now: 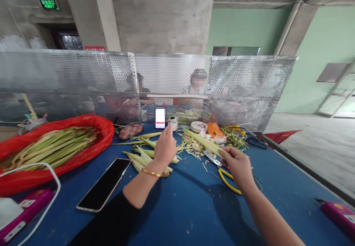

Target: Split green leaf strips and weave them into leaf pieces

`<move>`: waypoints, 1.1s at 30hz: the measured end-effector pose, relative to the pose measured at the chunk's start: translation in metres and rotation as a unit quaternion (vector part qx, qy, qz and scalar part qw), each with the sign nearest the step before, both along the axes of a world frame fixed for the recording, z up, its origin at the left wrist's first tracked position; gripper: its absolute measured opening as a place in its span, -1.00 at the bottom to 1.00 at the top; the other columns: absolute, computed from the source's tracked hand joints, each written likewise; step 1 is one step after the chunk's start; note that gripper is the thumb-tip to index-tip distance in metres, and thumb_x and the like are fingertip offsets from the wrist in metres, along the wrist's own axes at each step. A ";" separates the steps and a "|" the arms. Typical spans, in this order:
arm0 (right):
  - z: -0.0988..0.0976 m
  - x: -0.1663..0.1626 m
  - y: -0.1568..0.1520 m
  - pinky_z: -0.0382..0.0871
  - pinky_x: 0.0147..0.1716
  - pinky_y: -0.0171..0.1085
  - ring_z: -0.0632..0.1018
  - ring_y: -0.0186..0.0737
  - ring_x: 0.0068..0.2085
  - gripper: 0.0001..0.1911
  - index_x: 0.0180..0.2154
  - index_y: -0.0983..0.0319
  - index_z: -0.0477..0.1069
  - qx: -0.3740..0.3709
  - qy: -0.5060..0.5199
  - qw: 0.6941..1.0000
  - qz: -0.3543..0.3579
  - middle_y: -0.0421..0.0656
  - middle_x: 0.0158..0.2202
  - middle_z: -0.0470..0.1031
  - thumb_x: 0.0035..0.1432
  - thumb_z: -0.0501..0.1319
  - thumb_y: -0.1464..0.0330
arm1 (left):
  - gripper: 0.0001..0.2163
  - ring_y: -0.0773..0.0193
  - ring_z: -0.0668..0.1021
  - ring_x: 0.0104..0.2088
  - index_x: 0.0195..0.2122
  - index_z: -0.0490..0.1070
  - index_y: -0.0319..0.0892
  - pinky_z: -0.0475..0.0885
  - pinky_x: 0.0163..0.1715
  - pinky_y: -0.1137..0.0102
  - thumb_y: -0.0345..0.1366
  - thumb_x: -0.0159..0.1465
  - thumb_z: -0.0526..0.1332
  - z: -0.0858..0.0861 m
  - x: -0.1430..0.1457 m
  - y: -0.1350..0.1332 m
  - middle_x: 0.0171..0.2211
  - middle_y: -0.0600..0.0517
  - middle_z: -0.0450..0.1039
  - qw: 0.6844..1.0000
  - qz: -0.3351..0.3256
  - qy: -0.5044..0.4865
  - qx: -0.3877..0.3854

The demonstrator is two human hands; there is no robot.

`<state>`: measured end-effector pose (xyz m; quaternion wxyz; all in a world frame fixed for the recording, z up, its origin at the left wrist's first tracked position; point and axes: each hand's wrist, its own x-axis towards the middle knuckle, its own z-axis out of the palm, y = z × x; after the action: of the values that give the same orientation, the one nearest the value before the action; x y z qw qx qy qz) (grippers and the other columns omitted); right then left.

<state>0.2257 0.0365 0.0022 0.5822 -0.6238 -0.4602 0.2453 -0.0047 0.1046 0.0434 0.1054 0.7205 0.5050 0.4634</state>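
My left hand (165,147), with a gold bangle at the wrist, reaches forward over the husks. Its fingers are stretched out, and nothing shows in them. Just beyond the fingertips stands a small phone with a lit screen (160,118), beside a white patterned can (173,123). My right hand (237,164) pinches the near end of a long pale-green corn husk (203,141), which slants away to the left. Below that hand lie scissors with yellow handles (227,184), partly covered by it. More corn husks (141,160) lie under and beside my left hand.
A red plastic-lined basket (104,127) of long green leaves sits at left. A large dark phone (104,185) lies nearby, with a magenta power strip (30,209) and white cable. Husk scraps (191,146), a tape roll (199,126) and an orange packet (215,129) lie before a perforated metal screen (172,68).
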 end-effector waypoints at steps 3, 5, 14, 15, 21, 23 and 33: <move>0.007 -0.007 -0.006 0.21 -0.58 -0.35 0.38 -0.32 -0.61 -0.84 -0.52 0.23 0.43 -0.014 -0.031 0.995 0.089 -0.28 -0.65 0.38 -0.08 0.27 0.27 | -0.58 0.04 0.40 0.11 0.10 0.36 -0.12 0.19 0.15 0.18 -0.40 0.19 0.18 0.003 0.001 -0.034 0.08 -0.11 0.42 0.993 -0.051 0.035 0.099; 0.012 -0.018 -0.014 0.24 -0.56 -0.36 0.40 -0.33 -0.59 -0.89 -0.52 0.23 0.44 -0.037 -0.057 0.978 0.196 -0.28 -0.61 0.39 -0.05 0.22 0.32 | -0.63 -0.02 0.50 -0.02 -0.06 0.49 -0.09 0.33 0.01 0.20 -0.27 0.07 0.33 -0.002 0.001 -0.059 -0.05 -0.09 0.52 0.990 -0.125 0.049 0.035; 0.009 -0.035 -0.022 0.35 -0.48 -0.32 0.47 -0.30 -0.53 -0.76 -0.30 0.23 0.44 0.010 -0.005 0.993 0.116 -0.24 -0.50 0.45 0.01 0.25 0.21 | -0.75 0.35 0.45 -0.69 -0.53 0.46 -0.20 0.24 -0.66 0.50 -0.13 0.14 0.18 -0.031 0.002 -0.093 -0.57 -0.01 0.53 0.867 -0.159 -0.190 -0.433; 0.008 -0.033 -0.020 0.35 -0.48 -0.31 0.47 -0.30 -0.52 -0.71 -0.29 0.23 0.43 0.024 0.007 0.997 0.072 -0.23 -0.49 0.46 0.00 0.27 0.16 | -0.75 0.36 0.45 -0.67 -0.51 0.46 -0.21 0.25 -0.64 0.51 -0.14 0.15 0.17 -0.033 0.003 -0.092 -0.57 -0.01 0.54 0.864 -0.144 -0.212 -0.434; 0.008 -0.054 -0.026 0.28 -0.58 -0.35 0.43 -0.30 -0.55 -0.59 -0.39 0.25 0.40 -0.057 0.084 0.978 0.181 -0.25 -0.60 0.41 -0.10 0.34 0.04 | -0.75 0.33 0.49 -0.57 -0.53 0.44 -0.20 0.32 -0.55 0.50 -0.16 0.17 0.16 -0.045 0.006 -0.093 -0.57 0.04 0.51 0.905 -0.103 -0.204 -0.357; 0.006 -0.067 -0.029 0.25 -0.60 -0.37 0.41 -0.33 -0.57 -0.62 -0.44 0.23 0.37 -0.078 0.096 0.973 0.196 -0.28 -0.62 0.37 -0.13 0.36 0.08 | -0.76 0.37 0.44 -0.60 -0.55 0.42 -0.20 0.26 -0.60 0.52 -0.17 0.16 0.17 -0.047 0.007 -0.096 -0.62 0.08 0.45 0.914 -0.110 -0.186 -0.344; -0.002 -0.073 -0.031 0.21 -0.55 -0.36 0.35 -0.38 -0.60 -0.67 -0.52 0.23 0.33 -0.093 0.129 0.958 0.238 -0.31 -0.65 0.34 -0.08 0.34 0.14 | -0.81 0.38 0.49 -0.61 -0.35 0.42 -0.22 0.35 -0.60 0.52 -0.20 0.11 0.26 -0.042 0.014 -0.098 -0.49 0.06 0.51 0.818 -0.154 -0.310 -0.459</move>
<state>0.1527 0.0055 0.0006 0.5012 -0.5105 -0.4916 0.4966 0.0092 0.0071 0.0018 0.6451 0.4753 0.4817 0.3548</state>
